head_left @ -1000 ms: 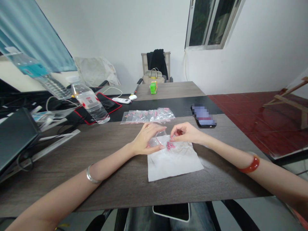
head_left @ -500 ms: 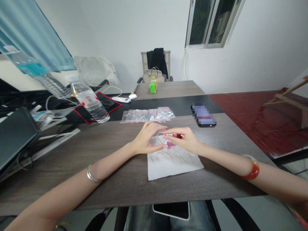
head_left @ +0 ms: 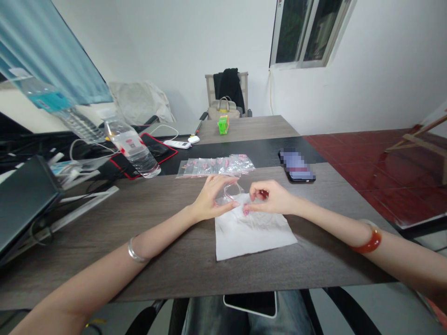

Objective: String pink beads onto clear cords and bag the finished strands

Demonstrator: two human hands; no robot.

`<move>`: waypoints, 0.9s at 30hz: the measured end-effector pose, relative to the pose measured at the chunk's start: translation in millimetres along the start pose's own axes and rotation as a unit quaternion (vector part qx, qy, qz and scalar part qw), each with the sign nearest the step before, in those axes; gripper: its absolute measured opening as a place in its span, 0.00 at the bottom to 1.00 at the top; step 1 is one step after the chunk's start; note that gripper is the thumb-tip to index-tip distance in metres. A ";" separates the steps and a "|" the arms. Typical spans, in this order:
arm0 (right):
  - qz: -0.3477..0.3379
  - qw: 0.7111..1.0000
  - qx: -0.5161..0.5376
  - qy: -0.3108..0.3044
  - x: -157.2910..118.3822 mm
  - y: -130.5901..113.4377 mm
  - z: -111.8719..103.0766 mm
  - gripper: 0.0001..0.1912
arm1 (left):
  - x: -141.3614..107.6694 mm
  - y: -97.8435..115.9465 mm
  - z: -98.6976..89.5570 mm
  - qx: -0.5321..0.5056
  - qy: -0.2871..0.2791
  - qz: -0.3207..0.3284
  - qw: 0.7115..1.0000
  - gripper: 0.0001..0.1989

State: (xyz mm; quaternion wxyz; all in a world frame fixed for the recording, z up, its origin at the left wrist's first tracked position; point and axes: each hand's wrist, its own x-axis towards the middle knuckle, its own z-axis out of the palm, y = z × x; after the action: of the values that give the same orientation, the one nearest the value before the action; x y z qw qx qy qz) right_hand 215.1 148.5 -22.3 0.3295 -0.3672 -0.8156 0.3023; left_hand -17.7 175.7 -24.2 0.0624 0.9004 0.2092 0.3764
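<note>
My left hand [head_left: 213, 197] is curved around a small clear plastic bag [head_left: 233, 190], whose mouth gapes between thumb and fingers. To its right, my right hand [head_left: 270, 197] hovers over a white paper sheet [head_left: 254, 237], thumb and fingers apart. Small pink pieces [head_left: 246, 209] lie on the sheet by the right thumb, partly hidden by it. Beyond the hands, several clear bags with pink pieces [head_left: 216, 166] lie overlapping in a row.
A phone [head_left: 296, 166] lies at the right, a green box [head_left: 223, 124] farther back. Two water bottles [head_left: 131, 144] and a dark laptop [head_left: 30, 200] are at the left. Another phone [head_left: 251, 303] rests on my lap.
My right hand has drawn back from the bag's mouth to the right, and its fingers have parted. The left hand still holds the bag. The view has shifted slightly.
</note>
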 end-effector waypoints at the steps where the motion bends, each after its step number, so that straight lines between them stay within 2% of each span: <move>1: -0.007 0.999 -0.021 -0.042 0.9 2.3 -2.9 0.17 | -0.2 0.1 -0.4 -0.002 0.001 -0.002 1.000 0.25; 4: -0.036 0.993 -0.049 -0.104 2.9 7.2 -8.8 0.16 | -0.2 0.8 -1.4 -0.005 -0.007 -0.012 1.000 0.26; 8: -0.052 0.992 -0.026 -0.114 3.9 10.6 -11.2 0.12 | 0.7 1.6 -1.8 -0.004 -0.013 -0.010 1.000 0.26; 14: -0.036 0.990 0.014 -0.138 4.8 17.8 -13.8 0.09 | 1.1 0.3 -0.8 -0.001 -0.010 0.019 1.000 0.25; 22: -0.061 0.991 0.005 -0.121 5.7 17.1 -16.0 0.04 | 1.5 -0.2 0.0 0.007 -0.011 0.024 1.000 0.26; 25: -0.060 0.995 0.009 -0.082 7.0 14.0 -16.7 0.02 | 1.8 -0.4 0.1 0.007 -0.017 0.024 1.000 0.26; 27: -0.045 0.998 0.011 -0.033 8.3 11.8 -16.3 0.02 | 2.1 -0.9 0.0 0.004 -0.025 0.024 0.999 0.26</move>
State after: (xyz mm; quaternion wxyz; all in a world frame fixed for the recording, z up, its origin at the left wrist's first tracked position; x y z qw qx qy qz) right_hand 228.0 165.7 -18.5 0.3197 -0.3165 -0.8383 0.3080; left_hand -16.6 177.4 -23.1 0.0548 0.9145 0.1875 0.3543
